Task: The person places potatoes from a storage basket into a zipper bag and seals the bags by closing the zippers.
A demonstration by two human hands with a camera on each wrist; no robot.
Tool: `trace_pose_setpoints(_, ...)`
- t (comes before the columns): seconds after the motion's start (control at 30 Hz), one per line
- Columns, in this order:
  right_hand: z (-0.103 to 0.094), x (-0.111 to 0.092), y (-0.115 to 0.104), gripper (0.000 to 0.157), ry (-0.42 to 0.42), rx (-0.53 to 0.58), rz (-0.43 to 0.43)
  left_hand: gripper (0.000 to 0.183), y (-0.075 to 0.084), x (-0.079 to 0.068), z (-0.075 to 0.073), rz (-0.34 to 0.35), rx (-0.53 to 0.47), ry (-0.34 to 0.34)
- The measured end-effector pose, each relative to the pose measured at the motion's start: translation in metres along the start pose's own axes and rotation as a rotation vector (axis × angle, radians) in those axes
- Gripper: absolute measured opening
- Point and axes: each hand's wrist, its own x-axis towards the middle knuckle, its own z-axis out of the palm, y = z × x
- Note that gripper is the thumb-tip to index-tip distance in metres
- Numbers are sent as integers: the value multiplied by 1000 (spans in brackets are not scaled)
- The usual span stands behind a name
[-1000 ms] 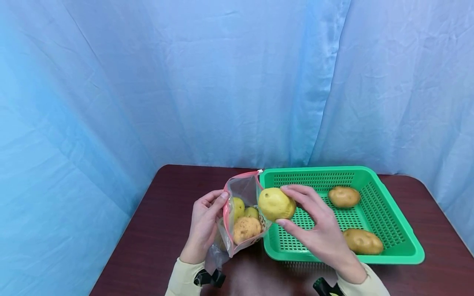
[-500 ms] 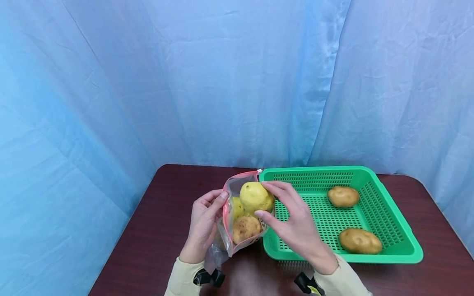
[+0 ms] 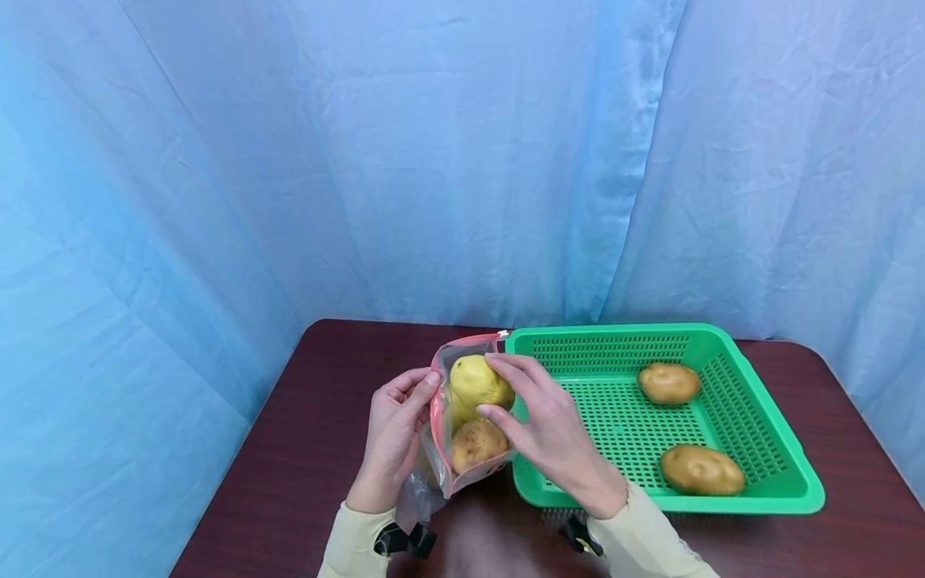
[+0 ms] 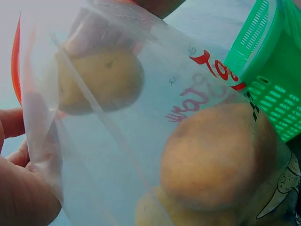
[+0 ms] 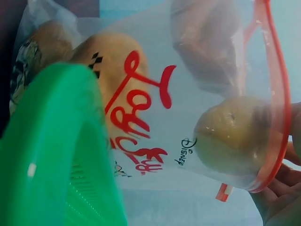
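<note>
My left hand (image 3: 390, 433) pinches the pink-edged rim of a clear zip bag (image 3: 471, 480), thumb over the edge, and its mouth stands open. With thumb and fingertips my right hand (image 3: 552, 425) holds a yellow lemon (image 3: 477, 381) inside the bag's mouth. A potato (image 3: 478, 444) lies below the lemon in the bag, and more yellow fruit shows partly behind it. Through the plastic, the left wrist view shows a large potato (image 4: 211, 160) lower down. Red lettering (image 5: 136, 103) covers the bag's side in the right wrist view.
A green plastic basket (image 3: 784, 506) stands right of the bag, its left edge close beside it. Inside are two potatoes, one at the back (image 3: 669, 383) and one in front (image 3: 701, 470). The dark wooden table (image 3: 289, 466) ends at a blue curtain (image 3: 462, 160).
My right hand has moved left with the lemon, from above the basket's left edge into the mouth of the bag. My left hand keeps its hold on the rim, shifting slightly left.
</note>
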Motion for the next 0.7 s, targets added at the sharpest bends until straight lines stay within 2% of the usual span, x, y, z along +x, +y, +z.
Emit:
trace_pose_setpoints(0.4,12,6,9,62,9,-183,-103,10,1,1,-1,0,-12,-7)
trace_pose_setpoints(0.57,14,5,10,63,-11,-262,-100,11,0,1,-2,10,-20,-12)
trace_pose_setpoints(0.7,8,1,10,65,-17,-234,-34,12,0,1,-2,20,-33,-14)
